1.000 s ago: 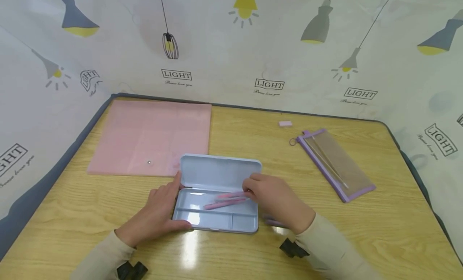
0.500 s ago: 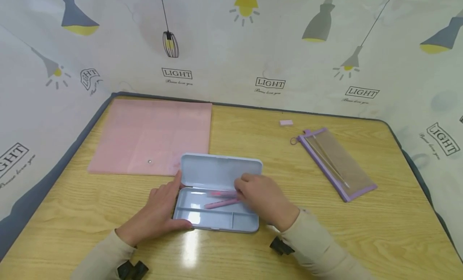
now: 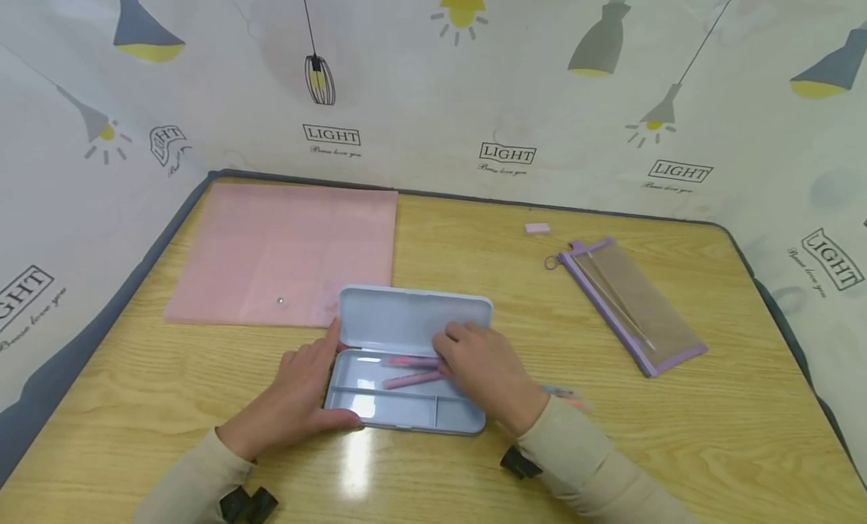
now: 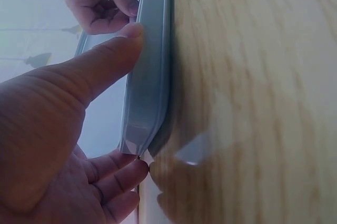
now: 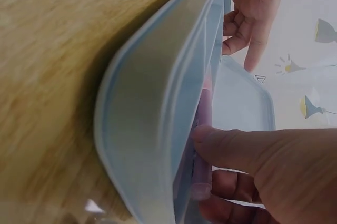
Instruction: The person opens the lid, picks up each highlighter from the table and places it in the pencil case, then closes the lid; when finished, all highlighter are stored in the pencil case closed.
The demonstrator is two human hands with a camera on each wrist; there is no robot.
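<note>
A light blue pencil case [image 3: 403, 412] lies with its lid [image 3: 413, 317] raised on the wooden table. My left hand [image 3: 291, 392] holds its left end, the thumb along the front wall and the fingers at the back left corner, as the left wrist view [image 4: 145, 92] also shows. Over the case's right half, my right hand [image 3: 484, 370] pinches a pinkish-purple pen [image 5: 202, 182] between thumb and fingers in the long compartment. Two pink pens show in the head view, a lower pen [image 3: 409, 379] and an upper pen [image 3: 406, 361]; their right ends are hidden by the hand.
Behind the case on the left lies a pink folder [image 3: 291, 245]. A purple-edged mesh pouch [image 3: 637, 306] with thin sticks is at the right, near a small pink eraser [image 3: 537, 228]. Blue and reddish pens [image 3: 565, 394] stick out beyond the right sleeve.
My right hand has moved left and slightly farther over the case with the pen. The pens beyond the right sleeve now show. The left hand keeps its place.
</note>
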